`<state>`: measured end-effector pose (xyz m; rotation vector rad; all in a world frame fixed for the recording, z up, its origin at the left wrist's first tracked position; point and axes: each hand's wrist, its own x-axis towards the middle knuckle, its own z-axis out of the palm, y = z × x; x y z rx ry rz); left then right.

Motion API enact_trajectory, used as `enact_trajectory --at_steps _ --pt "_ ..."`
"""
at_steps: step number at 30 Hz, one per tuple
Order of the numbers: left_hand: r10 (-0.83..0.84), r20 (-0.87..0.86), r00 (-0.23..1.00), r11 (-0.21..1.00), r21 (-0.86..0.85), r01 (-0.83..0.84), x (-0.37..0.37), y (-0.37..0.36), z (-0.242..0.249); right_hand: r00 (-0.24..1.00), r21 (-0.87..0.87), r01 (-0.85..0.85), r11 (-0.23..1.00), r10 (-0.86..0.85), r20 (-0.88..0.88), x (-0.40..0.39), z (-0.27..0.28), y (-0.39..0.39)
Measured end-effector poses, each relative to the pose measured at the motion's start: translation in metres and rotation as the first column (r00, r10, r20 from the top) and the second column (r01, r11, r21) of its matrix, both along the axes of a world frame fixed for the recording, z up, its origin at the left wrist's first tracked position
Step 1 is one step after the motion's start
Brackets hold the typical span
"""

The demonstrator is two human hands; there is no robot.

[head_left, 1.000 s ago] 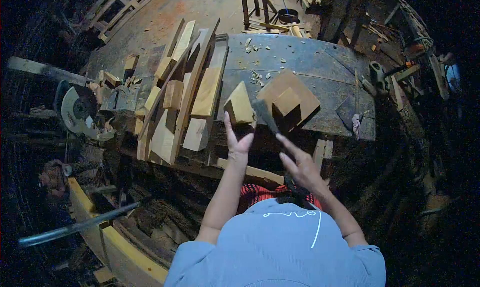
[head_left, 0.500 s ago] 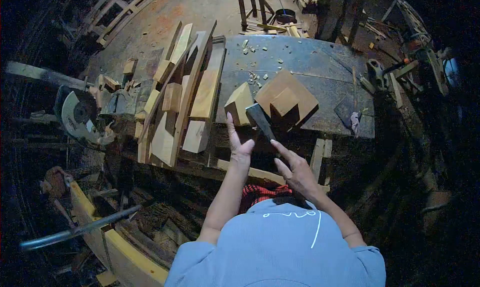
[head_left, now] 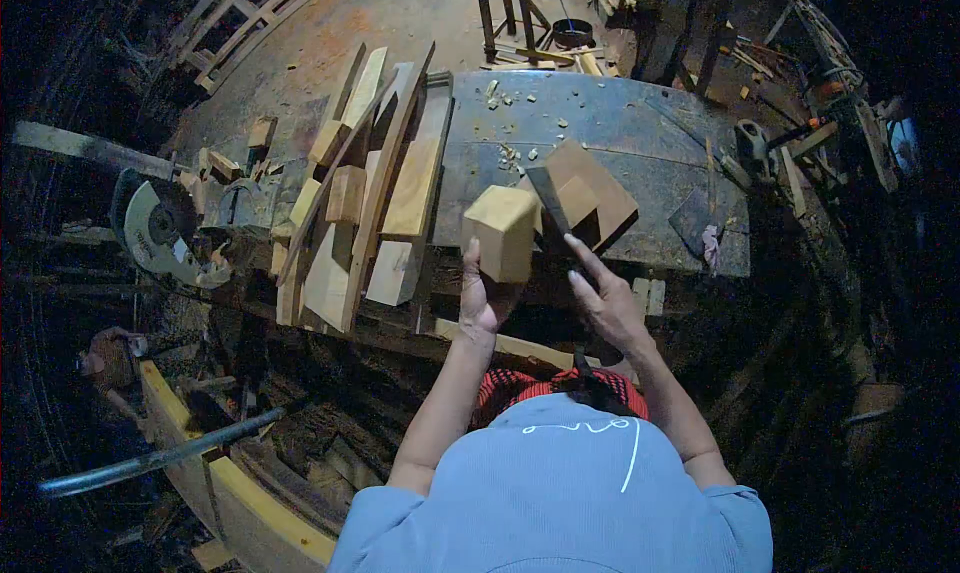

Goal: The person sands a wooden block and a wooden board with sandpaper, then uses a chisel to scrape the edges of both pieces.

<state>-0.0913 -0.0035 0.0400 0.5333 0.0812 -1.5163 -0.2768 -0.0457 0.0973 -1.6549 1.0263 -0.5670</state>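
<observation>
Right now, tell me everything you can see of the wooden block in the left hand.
The wooden block is a pale, squarish chunk of light wood with smooth sawn faces and clean edges. It is lifted above the near edge of the workbench, tilted, one flat face toward the camera. The left hand grips it from below; the right hand holds a dark flat blade just beside it; contact cannot be told.

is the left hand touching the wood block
Touching. The head view shows the left hand gripping the wood block from below, fingers wrapped against its lower side.
</observation>
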Motion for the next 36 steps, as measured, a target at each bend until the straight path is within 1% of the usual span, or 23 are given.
enact_trajectory --at_steps 1,4,6,9,10,11,13,14,15,17,18,19,21,22,24,25,26,27,28,31,33,34,36 --pt "0.0 0.0 1.0 1.0 -0.001 0.0 -0.001 0.001 0.004 1.0 -0.023 0.019 1.0 -0.019 -0.005 0.0 0.0 -0.002" --pt "0.004 0.066 0.998 0.996 0.092 -0.01 0.001 0.004 0.01 0.998 0.048 0.006 0.999 -0.003 -0.063 -0.008 0.007 0.004" --pt "0.078 0.436 0.897 0.986 0.098 -0.134 0.01 0.0 0.018 0.996 0.085 -0.007 0.996 0.015 -0.09 -0.012 0.008 0.014" --pt "0.186 0.449 0.874 0.974 0.032 -0.224 0.018 -0.011 0.034 0.993 0.061 -0.042 0.997 0.049 -0.107 -0.017 0.009 0.03" --pt "0.163 0.363 0.917 0.983 0.019 -0.182 0.024 -0.01 0.032 0.994 0.035 -0.051 0.998 0.054 -0.098 -0.017 0.008 0.035" --pt "0.162 0.364 0.917 0.983 0.017 -0.18 0.026 -0.011 0.032 0.994 0.009 -0.058 0.998 0.059 -0.088 -0.018 0.007 0.038" --pt "0.101 0.347 0.933 0.993 -0.086 -0.076 0.027 -0.013 0.038 0.996 -0.012 -0.036 0.999 0.035 -0.086 -0.019 0.0 0.041" --pt "0.087 0.418 0.904 0.995 -0.078 -0.06 0.021 -0.012 0.043 0.996 -0.038 -0.029 0.999 0.026 -0.085 -0.02 -0.001 0.04" --pt "0.089 0.42 0.903 0.995 -0.078 -0.061 0.021 -0.012 0.034 0.996 -0.063 -0.022 0.998 0.017 -0.085 -0.021 -0.002 0.04" --pt "0.075 0.209 0.975 0.996 -0.062 -0.064 0.021 -0.013 0.009 0.997 -0.058 0.0 0.998 -0.004 -0.075 -0.021 0.005 0.039" --pt "0.077 0.078 0.994 0.989 -0.136 -0.065 0.016 -0.018 0.007 0.997 -0.055 0.023 0.998 -0.027 -0.068 -0.021 0.01 0.038" --pt "0.075 0.075 0.994 0.989 -0.137 -0.064 0.015 -0.019 0.004 0.997 -0.056 0.025 0.998 -0.029 -0.071 -0.024 0.015 0.037" --pt "0.035 -0.138 0.99 0.933 -0.35 -0.081 0.014 -0.02 -0.007 0.991 -0.056 0.06 0.997 -0.066 -0.112 -0.027 0.023 0.035" --pt "0.037 -0.141 0.989 0.933 -0.351 -0.085 0.016 -0.02 -0.011 0.991 -0.057 0.057 0.997 -0.064 -0.115 -0.029 0.024 0.036" --pt "0.032 -0.297 0.954 0.944 -0.303 -0.126 0.02 -0.021 -0.018 0.983 -0.085 -0.018 0.996 0.002 -0.184 -0.036 0.024 0.04" --pt "0.032 -0.371 0.928 0.95 -0.278 -0.144 0.019 -0.021 -0.005 0.983 -0.085 -0.024 0.996 0.008 -0.184 -0.039 0.022 0.043" --pt "0.089 0.138 0.986 0.983 -0.169 -0.065 0.013 -0.019 0.01 0.984 -0.127 -0.085 0.988 0.063 -0.166 -0.041 0.021 0.047" --pt "0.09 0.138 0.986 0.983 -0.169 -0.066 0.014 -0.021 0.01 0.982 -0.17 -0.142 0.975 0.117 -0.151 -0.042 0.02 0.05" --pt "0.11 0.132 0.985 0.988 -0.124 -0.094 0.017 -0.024 0.011 0.963 -0.205 -0.215 0.955 0.173 -0.208 -0.044 0.022 0.052" --pt "0.13 0.167 0.977 0.991 -0.022 -0.128 0.015 -0.029 0.023 0.93 -0.148 -0.285 0.947 0.237 -0.281 -0.045 0.017 0.062" --pt "0.174 0.268 0.948 0.979 0.056 -0.196 0.014 -0.033 0.027 0.916 -0.142 -0.3 0.943 0.244 -0.319 -0.045 0.014 0.065" --pt "0.175 0.269 0.947 0.979 0.055 -0.197 0.017 -0.035 0.024 0.92 -0.134 -0.283 0.95 0.229 -0.317 -0.045 0.013 0.067" --pt "0.207 0.185 0.961 0.955 0.176 -0.239 0.021 -0.037 0.013 0.924 -0.124 -0.265 0.956 0.215 -0.316 -0.045 0.013 0.067"
